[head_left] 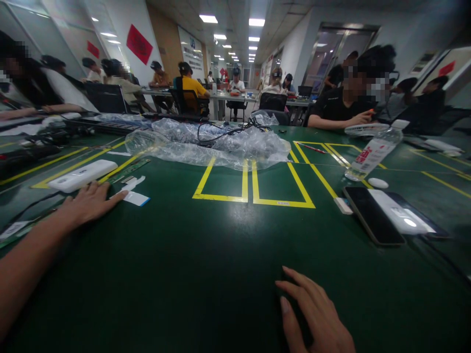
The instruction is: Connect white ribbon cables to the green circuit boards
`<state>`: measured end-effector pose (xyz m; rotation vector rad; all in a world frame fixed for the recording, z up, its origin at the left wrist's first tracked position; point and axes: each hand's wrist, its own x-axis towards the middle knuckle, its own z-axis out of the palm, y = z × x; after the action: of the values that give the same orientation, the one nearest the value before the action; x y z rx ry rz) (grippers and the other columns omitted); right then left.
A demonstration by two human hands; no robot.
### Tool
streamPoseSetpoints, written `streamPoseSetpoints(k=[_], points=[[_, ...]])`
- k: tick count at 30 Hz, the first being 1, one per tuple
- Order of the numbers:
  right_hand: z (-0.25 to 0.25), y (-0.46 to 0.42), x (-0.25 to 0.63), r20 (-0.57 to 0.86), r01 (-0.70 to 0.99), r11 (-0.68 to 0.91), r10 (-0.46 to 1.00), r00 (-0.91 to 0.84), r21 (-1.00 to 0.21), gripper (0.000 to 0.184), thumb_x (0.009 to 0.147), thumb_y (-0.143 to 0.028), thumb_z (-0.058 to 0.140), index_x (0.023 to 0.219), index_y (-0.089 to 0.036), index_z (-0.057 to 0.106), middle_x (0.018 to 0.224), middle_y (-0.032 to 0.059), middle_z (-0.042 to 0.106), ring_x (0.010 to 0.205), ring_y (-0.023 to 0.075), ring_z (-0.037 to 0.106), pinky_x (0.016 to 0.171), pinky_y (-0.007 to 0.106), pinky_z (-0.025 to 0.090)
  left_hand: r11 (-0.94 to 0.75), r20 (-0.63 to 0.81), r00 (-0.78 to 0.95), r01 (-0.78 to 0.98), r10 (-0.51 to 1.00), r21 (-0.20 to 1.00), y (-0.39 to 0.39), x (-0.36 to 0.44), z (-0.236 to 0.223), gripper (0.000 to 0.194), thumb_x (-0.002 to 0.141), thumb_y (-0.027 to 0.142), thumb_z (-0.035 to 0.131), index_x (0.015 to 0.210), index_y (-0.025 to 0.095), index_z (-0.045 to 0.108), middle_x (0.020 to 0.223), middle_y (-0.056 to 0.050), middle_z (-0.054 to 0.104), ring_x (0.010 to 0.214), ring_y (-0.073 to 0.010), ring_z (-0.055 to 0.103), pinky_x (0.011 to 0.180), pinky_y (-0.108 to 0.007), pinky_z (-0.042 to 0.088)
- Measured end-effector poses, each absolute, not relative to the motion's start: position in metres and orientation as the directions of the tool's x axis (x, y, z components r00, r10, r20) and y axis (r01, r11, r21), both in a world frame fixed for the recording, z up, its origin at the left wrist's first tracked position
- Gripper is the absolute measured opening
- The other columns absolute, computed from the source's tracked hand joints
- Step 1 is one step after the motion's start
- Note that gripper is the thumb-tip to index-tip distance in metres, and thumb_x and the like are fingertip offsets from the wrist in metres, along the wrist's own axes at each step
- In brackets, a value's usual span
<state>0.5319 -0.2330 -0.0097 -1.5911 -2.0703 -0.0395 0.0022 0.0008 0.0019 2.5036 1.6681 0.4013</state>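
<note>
The step looks like a reach, left hand (86, 203) spread with its thumb at the strip (137, 198) near the power bank (83, 175), right hand (312, 311) empty, fingers parted; lifting would call for a pinch.

Place: an office doubling as an electronics workshop, as I see it remotely through the head camera. Office items I list: rows of ceiling lights (256, 22), black chairs (272, 101), a lettered wall sign (191, 48), glass doors (329, 54), people (193, 87) seated around the room. Workshop items I list: one green tabletop (221, 255), boxes marked on it in yellow tape (221, 198); one green circuit board (134, 169); black cables (235, 131); crumpled clear plastic wrap (253, 147). Wall decoration: red paper squares (139, 44).
</note>
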Motion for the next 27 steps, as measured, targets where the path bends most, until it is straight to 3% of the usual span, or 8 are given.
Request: streamPoseSetpoints(k=[2, 4, 6, 11, 14, 18, 22, 27], points=[[-0.010, -0.233, 0.532, 0.425, 0.909, 0.308, 0.889, -0.170, -0.280, 0.027, 0.095, -0.037, 0.050, 0.113, -0.027, 0.068, 0.123, 0.0076, 0.068, 0.111, 0.0263, 0.066, 0.082, 0.042, 0.061, -0.164, 0.156, 0.134, 0.966, 0.979, 0.201, -0.007, 0.026, 0.006, 0.063, 0.095, 0.056, 0.033, 0.128, 0.009, 0.058, 0.152, -0.006, 0.035, 0.135, -0.0497, -0.001, 0.102, -0.068, 0.014], [-0.011, -0.232, 0.532, 0.429, 0.914, 0.301, 0.888, -0.164, -0.274, 0.027, 0.096, -0.037, 0.050, 0.113, -0.026, 0.068, 0.123, 0.0079, 0.067, 0.112, 0.0266, 0.065, 0.083, 0.043, 0.060, -0.087, 0.094, 0.071, 0.980, 0.993, 0.179, -0.017, 0.065, 0.012, 0.072, 0.096, 0.059, 0.032, 0.141, 0.005, 0.044, 0.154, -0.013, 0.030, 0.139, -0.0469, 0.015, 0.110, -0.063, 0.017], [-0.012, -0.232, 0.531, 0.431, 0.918, 0.302, 0.886, -0.171, -0.256, 0.027, 0.095, -0.036, 0.050, 0.113, -0.026, 0.068, 0.123, 0.0084, 0.067, 0.112, 0.0268, 0.065, 0.084, 0.043, 0.060, -0.210, -0.013, 0.216, 0.962, 0.976, 0.173, -0.030, 0.115, 0.018, 0.072, 0.099, 0.057, 0.029, 0.148, 0.005, 0.037, 0.155, -0.017, 0.028, 0.143, -0.0406, 0.021, 0.115, -0.059, 0.021], [-0.012, -0.231, 0.532, 0.442, 0.927, 0.335, 0.866, -0.233, -0.167, 0.031, 0.093, -0.032, 0.053, 0.121, -0.024, 0.065, 0.128, 0.0095, 0.065, 0.115, 0.0264, 0.064, 0.085, 0.040, 0.060, -0.613, -0.070, 0.631, 0.770, 0.773, 0.175, -0.089, 0.240, 0.026, 0.070, 0.094, 0.064, 0.040, 0.153, 0.029, 0.029, 0.160, -0.006, 0.020, 0.146, -0.0311, 0.023, 0.118, -0.054, 0.024], [-0.013, -0.230, 0.529, 0.441, 0.930, 0.355, 0.853, -0.280, -0.096, 0.039, 0.092, -0.032, 0.053, 0.130, -0.022, 0.060, 0.135, 0.0098, 0.061, 0.119, 0.0279, 0.061, 0.086, 0.041, 0.060, -0.731, -0.039, 0.752, 0.651, 0.658, 0.205, -0.127, 0.281, 0.025, 0.074, 0.093, 0.066, 0.042, 0.154, 0.027, 0.027, 0.160, -0.008, 0.021, 0.147, -0.0310, 0.023, 0.118, -0.052, 0.025], [-0.018, -0.226, 0.523, 0.410, 0.916, 0.400, 0.830, -0.379, 0.037, 0.055, 0.090, -0.037, 0.054, 0.141, -0.017, 0.049, 0.142, 0.0121, 0.053, 0.121, 0.0331, 0.059, 0.084, 0.047, 0.060, -0.762, -0.007, 0.783, 0.608, 0.622, 0.221, -0.141, 0.292, 0.022, 0.071, 0.095, 0.064, 0.039, 0.153, 0.024, 0.031, 0.159, -0.009, 0.025, 0.146, -0.0305, 0.026, 0.117, -0.051, 0.027], [-0.021, -0.224, 0.521, 0.373, 0.887, 0.445, 0.807, -0.458, 0.125, 0.060, 0.091, -0.043, 0.053, 0.144, -0.019, 0.045, 0.143, 0.0096, 0.051, 0.121, 0.0346, 0.059, 0.081, 0.048, 0.061, -0.653, 0.058, 0.654, 0.739, 0.754, 0.167, -0.104, 0.262, 0.019, 0.057, 0.100, 0.053, 0.037, 0.148, 0.023, 0.040, 0.157, -0.008, 0.032, 0.144, -0.0281, 0.031, 0.116, -0.050, 0.028], [-0.020, -0.227, 0.526, 0.339, 0.909, 0.412, 0.847, -0.409, 0.065, 0.067, 0.093, -0.048, 0.051, 0.151, -0.018, 0.034, 0.147, 0.0140, 0.045, 0.122, 0.0347, 0.058, 0.082, 0.049, 0.062, -0.324, 0.269, 0.280, 0.936, 0.921, 0.135, -0.033, 0.152, 0.017, 0.067, 0.099, 0.054, 0.034, 0.139, 0.001, 0.047, 0.154, -0.021, 0.032, 0.141, -0.0412, 0.029, 0.113, -0.058, 0.024]])
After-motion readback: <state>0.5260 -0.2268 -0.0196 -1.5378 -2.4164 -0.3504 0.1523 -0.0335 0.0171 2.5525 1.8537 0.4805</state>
